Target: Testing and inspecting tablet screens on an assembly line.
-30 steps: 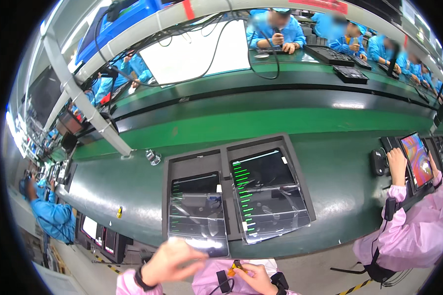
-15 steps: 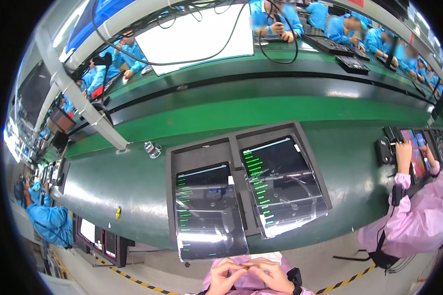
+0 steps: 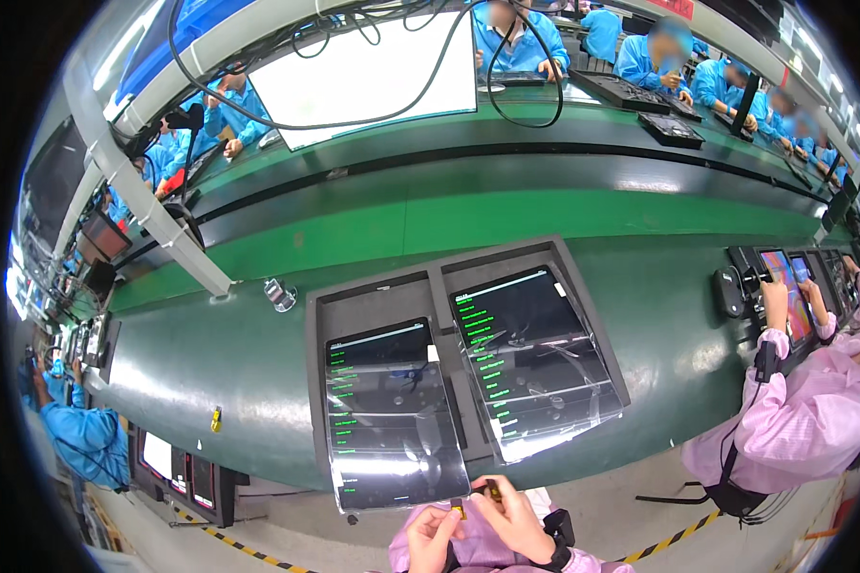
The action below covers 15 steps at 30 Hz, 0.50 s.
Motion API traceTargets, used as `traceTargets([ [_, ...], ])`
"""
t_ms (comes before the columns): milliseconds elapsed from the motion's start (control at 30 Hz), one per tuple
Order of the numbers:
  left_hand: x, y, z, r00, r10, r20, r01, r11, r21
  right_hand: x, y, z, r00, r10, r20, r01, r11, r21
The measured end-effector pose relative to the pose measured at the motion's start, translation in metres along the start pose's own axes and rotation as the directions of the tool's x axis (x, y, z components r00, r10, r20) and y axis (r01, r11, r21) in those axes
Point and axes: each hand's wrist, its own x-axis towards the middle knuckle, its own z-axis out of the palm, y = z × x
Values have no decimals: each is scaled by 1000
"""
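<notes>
Two dark tablets lie side by side in grey trays, each under a clear glossy film and showing green lines of text. The left tablet (image 3: 387,420) reaches the bench's near edge; the right tablet (image 3: 530,358) lies a little further off. At the bottom of the picture my hands meet just below the left tablet's lower right corner. My left hand (image 3: 432,537) pinches a small yellow part (image 3: 460,513). My right hand (image 3: 513,516) grips a small black and yellow plug (image 3: 493,492) at its fingertips. A dark band sits on my right wrist.
The green bench (image 3: 210,382) curves away on both sides, with a conveyor belt (image 3: 545,215) behind it. A small metal fitting (image 3: 280,294) stands left of the trays. A person in pink (image 3: 793,420) works on a tablet at right. Several people in blue sit across the line.
A second ago my left hand was raised at the left tablet's near edge. It drew back to join the right, and both now sit by the tablet's lower right corner with the small parts.
</notes>
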Motion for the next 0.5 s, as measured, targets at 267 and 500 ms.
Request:
traceTargets([
  [267, -5, -5, 1, 999, -30, -11, 28, 988, -153, 3, 21, 6, 998, 29, 51, -33, 997, 74],
  [500, -7, -13, 7, 993, -37, -113, 8, 970, -242, 6, 37, 4, 997, 3, 75, -13, 991, 136],
])
